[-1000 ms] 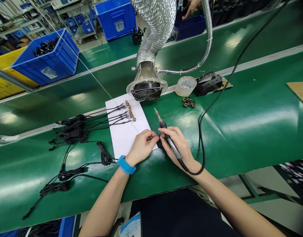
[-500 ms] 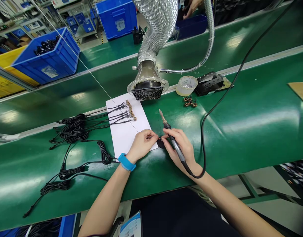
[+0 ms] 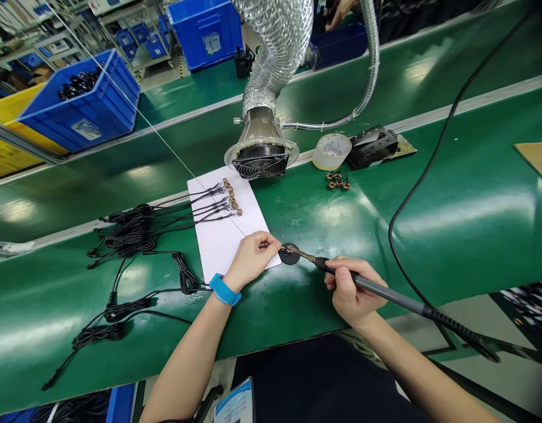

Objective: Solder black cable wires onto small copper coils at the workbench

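Observation:
My right hand (image 3: 355, 291) is closed around the handle of a soldering iron (image 3: 377, 286), whose tip reaches left to a small round black pad (image 3: 290, 258). On that pad lies a small copper-coloured coil (image 3: 289, 249), touched or nearly touched by the tip. My left hand (image 3: 253, 255) is pinched at the pad's left edge, over the white paper (image 3: 216, 249). Between its fingers shows the dark end of a black cable, largely hidden. A thin solder wire (image 3: 183, 163) runs down from the upper left to this hand.
Several black cables (image 3: 130, 235) lie left, their stripped ends near copper coils (image 3: 230, 197) on the paper. A fume extractor (image 3: 261, 158) hangs above. Behind are a tape roll (image 3: 331, 151), a black metal holder (image 3: 374, 147), more coils (image 3: 338, 181) and a blue bin (image 3: 86, 108).
My right hand has moved right and turned the soldering iron from pointing up and away to pointing left, its tip now at the coil. The left hand keeps its pinch, almost unmoved.

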A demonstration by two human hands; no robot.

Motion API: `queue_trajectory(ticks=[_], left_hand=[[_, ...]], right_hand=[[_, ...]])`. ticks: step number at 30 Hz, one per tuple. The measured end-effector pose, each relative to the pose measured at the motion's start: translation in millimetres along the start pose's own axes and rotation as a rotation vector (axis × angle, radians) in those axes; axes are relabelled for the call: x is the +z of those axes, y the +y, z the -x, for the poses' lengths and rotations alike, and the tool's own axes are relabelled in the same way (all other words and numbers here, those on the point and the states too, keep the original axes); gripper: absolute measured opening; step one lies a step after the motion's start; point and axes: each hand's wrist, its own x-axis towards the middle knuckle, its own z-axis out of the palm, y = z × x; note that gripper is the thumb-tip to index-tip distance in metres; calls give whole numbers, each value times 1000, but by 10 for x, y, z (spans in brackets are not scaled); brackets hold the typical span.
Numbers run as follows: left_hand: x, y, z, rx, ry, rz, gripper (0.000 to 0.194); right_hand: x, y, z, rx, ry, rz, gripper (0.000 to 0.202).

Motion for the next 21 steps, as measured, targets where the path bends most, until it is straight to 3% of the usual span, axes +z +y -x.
queue_trajectory(ticks=[15,21], left_hand=[[9,-5,13,12,0,31,22],[8,3,16,6,-3,33,22]], right_hand=[[18,11,24,24,-51,100,13],[18,-6,5,10,24,36,13]])
